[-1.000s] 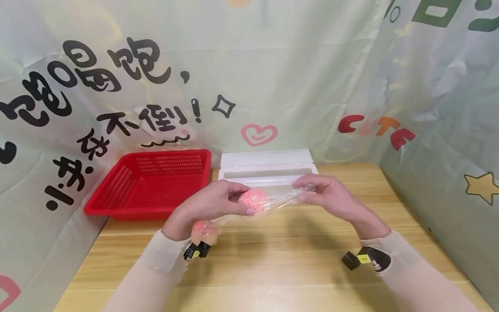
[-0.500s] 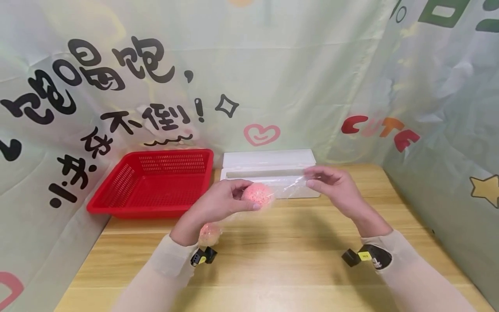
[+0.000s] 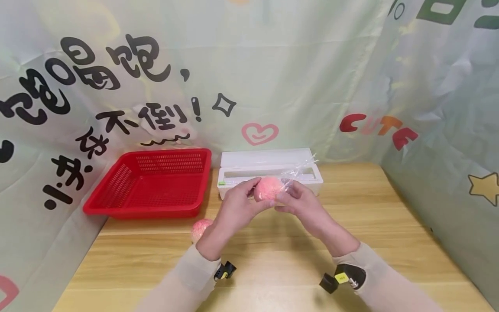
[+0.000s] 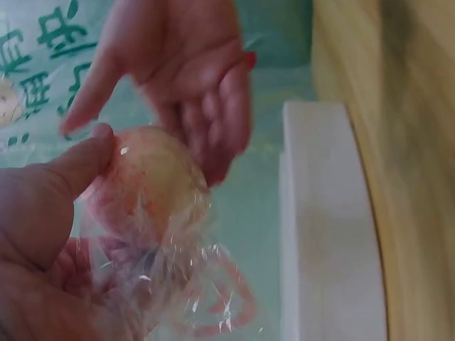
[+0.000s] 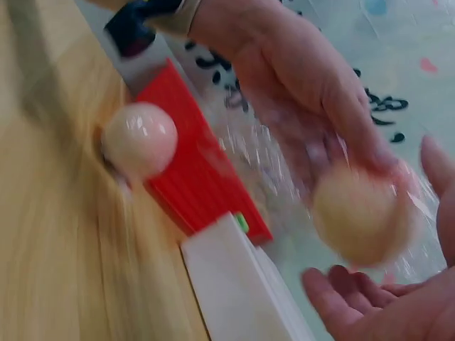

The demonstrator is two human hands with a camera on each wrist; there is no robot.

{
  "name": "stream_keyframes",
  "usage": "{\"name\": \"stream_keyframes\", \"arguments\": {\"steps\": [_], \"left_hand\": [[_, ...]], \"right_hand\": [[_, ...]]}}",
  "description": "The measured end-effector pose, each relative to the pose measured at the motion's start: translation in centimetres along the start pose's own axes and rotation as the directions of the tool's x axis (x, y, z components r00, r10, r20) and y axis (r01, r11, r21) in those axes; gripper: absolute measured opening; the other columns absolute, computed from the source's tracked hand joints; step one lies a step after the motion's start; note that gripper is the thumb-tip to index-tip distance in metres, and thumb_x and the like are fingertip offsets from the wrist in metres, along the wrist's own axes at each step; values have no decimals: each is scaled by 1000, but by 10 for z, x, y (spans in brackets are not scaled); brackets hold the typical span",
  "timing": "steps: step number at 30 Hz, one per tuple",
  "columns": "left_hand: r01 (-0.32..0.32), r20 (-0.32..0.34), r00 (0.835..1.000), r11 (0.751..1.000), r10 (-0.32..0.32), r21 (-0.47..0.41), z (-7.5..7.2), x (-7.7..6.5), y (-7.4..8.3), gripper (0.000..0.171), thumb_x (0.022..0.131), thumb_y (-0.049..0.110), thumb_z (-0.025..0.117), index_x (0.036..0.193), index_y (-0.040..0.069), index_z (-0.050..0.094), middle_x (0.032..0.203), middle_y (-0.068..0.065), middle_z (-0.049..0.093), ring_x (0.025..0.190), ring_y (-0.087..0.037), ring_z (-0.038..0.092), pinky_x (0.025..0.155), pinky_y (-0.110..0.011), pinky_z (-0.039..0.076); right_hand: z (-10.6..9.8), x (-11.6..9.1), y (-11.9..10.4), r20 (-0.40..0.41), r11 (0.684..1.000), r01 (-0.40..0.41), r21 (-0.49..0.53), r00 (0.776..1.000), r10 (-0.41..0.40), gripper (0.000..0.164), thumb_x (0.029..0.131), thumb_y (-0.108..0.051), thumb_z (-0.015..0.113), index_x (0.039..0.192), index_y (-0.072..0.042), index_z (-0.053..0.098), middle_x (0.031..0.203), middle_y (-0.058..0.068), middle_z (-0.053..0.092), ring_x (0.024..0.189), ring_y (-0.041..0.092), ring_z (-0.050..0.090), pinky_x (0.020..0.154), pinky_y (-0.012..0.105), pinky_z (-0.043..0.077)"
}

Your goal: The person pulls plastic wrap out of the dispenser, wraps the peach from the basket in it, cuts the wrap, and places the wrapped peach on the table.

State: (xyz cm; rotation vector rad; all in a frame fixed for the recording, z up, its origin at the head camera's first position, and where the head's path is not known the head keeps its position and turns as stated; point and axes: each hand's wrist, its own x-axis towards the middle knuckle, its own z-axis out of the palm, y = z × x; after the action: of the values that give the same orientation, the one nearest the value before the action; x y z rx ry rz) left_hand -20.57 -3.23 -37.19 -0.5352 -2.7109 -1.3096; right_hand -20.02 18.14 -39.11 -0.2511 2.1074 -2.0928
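Note:
My left hand (image 3: 235, 210) grips a pink-and-cream peach (image 3: 269, 188) between thumb and fingers, above the table. Clear cling film (image 3: 301, 168) clings round the peach, its loose end sticking up to the right in the head view. In the left wrist view crumpled film (image 4: 174, 277) hangs off one side of the fruit. My right hand (image 3: 308, 210) is close at the peach's right side. Seen in the right wrist view, its fingers (image 5: 348, 295) are spread and loosely bent beside the blurred fruit. A second peach (image 3: 200, 229), shiny as if wrapped, sits on the table, partly behind my left wrist.
A red plastic basket (image 3: 163, 190) stands at the back left of the wooden table (image 3: 390, 216). Right of it, behind my hands, is a white film dispenser box (image 3: 269, 158) with its lid up. Printed cloth (image 3: 312, 86) hangs behind and on both sides.
My right hand has let go of the stretched film end and come left to the peach. The left hand has shifted right with the peach, now turned; the film's end points upward.

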Motion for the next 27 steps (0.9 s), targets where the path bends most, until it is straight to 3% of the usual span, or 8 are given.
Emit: {"name": "stream_keyframes", "arguments": {"steps": [4,7,11,14,17,21,24,27], "left_hand": [[-35,46,998,999,33,27,4,-6,0,77,88,44,86,152,14,56,144,-4,65,129,-24,65,106,-42,56],[25,107,994,994,-13,-107,-4,-9,-2,71,89,44,85,149,18,59,143,-1,65,128,-25,65,106,-43,56],[117,204,978,932,-48,-344,-14,-6,-8,65,90,35,85,146,16,60,140,-3,66,127,-27,66,103,-43,58],[143,279,960,898,-23,-416,-13,-3,-11,69,89,31,87,149,16,55,139,-3,65,124,-24,66,99,-38,60],[154,279,960,897,-35,-415,-7,-4,-10,73,87,33,89,150,20,56,137,0,66,118,-21,68,94,-35,62],[113,141,987,959,-78,-258,1,-10,-2,79,83,37,91,151,20,55,140,0,66,118,-20,66,95,-38,61],[78,60,996,990,-71,-118,8,-13,5,84,82,40,92,153,18,52,142,-2,65,122,-20,64,99,-41,59],[70,40,997,993,-67,-95,11,-15,10,84,81,40,93,152,19,53,142,-2,65,127,-21,63,104,-45,57]], "right_hand": [[7,2,6,-45,999,49,-17,998,-49,50,100,-15,71,142,7,56,133,16,67,112,11,67,98,30,57],[2,1,8,-46,997,47,-62,998,-50,48,98,-14,73,141,4,60,131,13,69,114,12,66,99,28,55],[-3,-1,8,6,995,46,-87,999,-46,50,97,-16,75,141,1,60,133,14,70,118,16,67,103,31,53],[-1,-4,5,32,995,60,-83,998,-58,53,95,-16,77,142,0,60,135,14,69,120,17,67,104,33,53],[4,-6,2,33,996,61,-70,998,-58,52,100,-21,72,145,-2,57,139,14,66,124,19,65,107,38,52],[16,-5,-8,-74,1000,-12,6,997,12,43,108,-34,58,136,-1,57,128,6,65,117,16,63,102,39,54],[26,-1,-16,-204,995,-68,72,976,81,41,107,-38,60,123,0,59,110,2,65,100,13,64,90,32,57],[28,3,-18,-303,991,-96,96,945,121,40,103,-36,68,117,2,64,100,2,69,88,12,67,80,27,59]]}}
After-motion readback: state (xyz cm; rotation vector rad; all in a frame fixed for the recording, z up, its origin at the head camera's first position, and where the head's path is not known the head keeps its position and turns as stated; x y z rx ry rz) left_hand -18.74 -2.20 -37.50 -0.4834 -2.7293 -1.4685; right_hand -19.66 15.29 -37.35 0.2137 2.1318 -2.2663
